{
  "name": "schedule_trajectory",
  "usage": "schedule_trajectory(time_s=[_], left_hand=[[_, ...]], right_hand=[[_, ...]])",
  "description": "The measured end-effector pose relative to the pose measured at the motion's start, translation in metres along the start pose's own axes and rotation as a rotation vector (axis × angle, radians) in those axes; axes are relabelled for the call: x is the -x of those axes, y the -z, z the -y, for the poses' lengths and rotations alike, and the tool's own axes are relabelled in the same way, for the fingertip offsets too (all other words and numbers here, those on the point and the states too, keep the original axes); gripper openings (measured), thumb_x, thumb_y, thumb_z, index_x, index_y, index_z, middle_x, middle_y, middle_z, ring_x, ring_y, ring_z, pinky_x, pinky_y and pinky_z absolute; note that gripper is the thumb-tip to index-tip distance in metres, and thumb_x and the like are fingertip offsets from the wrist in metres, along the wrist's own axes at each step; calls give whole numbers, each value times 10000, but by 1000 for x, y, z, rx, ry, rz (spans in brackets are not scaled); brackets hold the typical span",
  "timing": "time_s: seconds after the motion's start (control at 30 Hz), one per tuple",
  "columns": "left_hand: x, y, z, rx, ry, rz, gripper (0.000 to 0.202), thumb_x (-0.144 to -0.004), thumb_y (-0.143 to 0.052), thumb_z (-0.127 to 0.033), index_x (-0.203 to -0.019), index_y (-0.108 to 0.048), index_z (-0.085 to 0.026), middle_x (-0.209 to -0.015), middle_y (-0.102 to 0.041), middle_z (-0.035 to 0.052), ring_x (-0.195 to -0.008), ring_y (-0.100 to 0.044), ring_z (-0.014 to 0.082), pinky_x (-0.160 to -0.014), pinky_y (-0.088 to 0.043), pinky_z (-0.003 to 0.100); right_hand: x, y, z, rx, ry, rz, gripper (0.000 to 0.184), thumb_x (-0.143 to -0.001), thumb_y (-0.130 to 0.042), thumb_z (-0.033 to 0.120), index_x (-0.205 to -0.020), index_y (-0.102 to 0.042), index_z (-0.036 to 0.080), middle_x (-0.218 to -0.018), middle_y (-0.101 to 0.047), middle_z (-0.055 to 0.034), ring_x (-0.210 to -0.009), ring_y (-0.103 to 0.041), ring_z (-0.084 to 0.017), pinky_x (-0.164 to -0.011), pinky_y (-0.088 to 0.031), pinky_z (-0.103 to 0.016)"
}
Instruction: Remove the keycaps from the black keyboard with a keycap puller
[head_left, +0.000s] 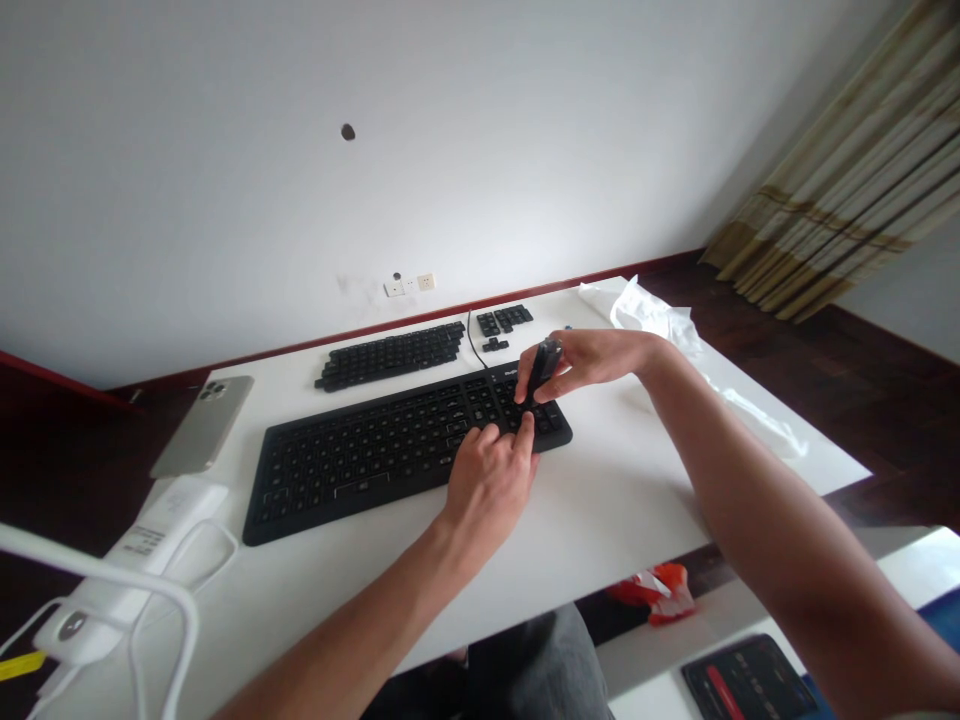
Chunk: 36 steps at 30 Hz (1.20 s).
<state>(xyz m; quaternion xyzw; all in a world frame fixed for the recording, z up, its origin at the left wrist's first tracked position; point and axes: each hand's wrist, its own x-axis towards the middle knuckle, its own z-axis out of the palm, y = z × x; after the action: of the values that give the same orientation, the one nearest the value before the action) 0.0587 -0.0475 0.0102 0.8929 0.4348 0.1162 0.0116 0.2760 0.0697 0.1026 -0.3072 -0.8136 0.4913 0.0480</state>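
A black keyboard point(397, 440) with its keycaps off lies slanted on the white desk. My right hand point(577, 362) is closed around a black hand tool point(544, 368), held upright over the number pad end; its exact kind is unclear and its lower tip is partly hidden. My left hand point(495, 470) rests on the keyboard's front edge, index finger stretched out to the foot of the tool, other fingers bent. Behind the keyboard lie a large block of black keycaps point(394, 355) and smaller keycap groups point(514, 318).
A phone point(206, 425) and a white power strip point(135, 560) with cables lie on the left. Crumpled white plastic point(652, 315) is at the back right of the desk point(600, 500). Below on the right are a red wrapper point(667, 592) and a dark case point(750, 680).
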Motion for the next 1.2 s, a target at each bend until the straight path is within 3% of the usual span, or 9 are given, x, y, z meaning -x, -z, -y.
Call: schedule_trajectory(time_s=[0.4, 0.67, 0.97, 1.2], left_hand=[[0, 1, 0, -11, -1, 16, 548, -1023, -629, -294, -1520, -529, -84, -940, -765, 93, -883, -644, 240, -801, -483, 393], [0, 2, 0, -16, -8, 24, 527, -1028, -611, -285, -1514, -536, -95, -942, -762, 90, -883, -637, 251, -802, -481, 407], [0, 2, 0, -18, -11, 13, 572, -1019, -628, -278, -1544, -500, -91, -896, -751, 73, -876, -630, 250, -781, -469, 400], [0, 3, -1, -10, -12, 21, 575, -1033, -609, -282, -1564, -485, -99, -879, -752, 73, -882, -632, 246, -798, -464, 395]], right_hand=[[-4, -8, 4, -12, -91, 35, 211, -893, -681, 367, -956, -811, 214, -860, -783, -20, -829, -707, -198, -767, -537, -311], [-6, -25, 25, 270, -147, -105, 134, -868, -686, 326, -851, -786, 237, -747, -752, 11, -672, -614, -160, -649, -453, -293], [-2, -10, 5, -43, -121, 44, 223, -878, -712, 408, -936, -813, 217, -835, -779, -17, -827, -707, -197, -756, -548, -304], [2, 1, -8, -113, -88, 110, 342, -879, -749, 494, -1017, -821, 189, -971, -806, -55, -915, -732, -205, -831, -579, -309]])
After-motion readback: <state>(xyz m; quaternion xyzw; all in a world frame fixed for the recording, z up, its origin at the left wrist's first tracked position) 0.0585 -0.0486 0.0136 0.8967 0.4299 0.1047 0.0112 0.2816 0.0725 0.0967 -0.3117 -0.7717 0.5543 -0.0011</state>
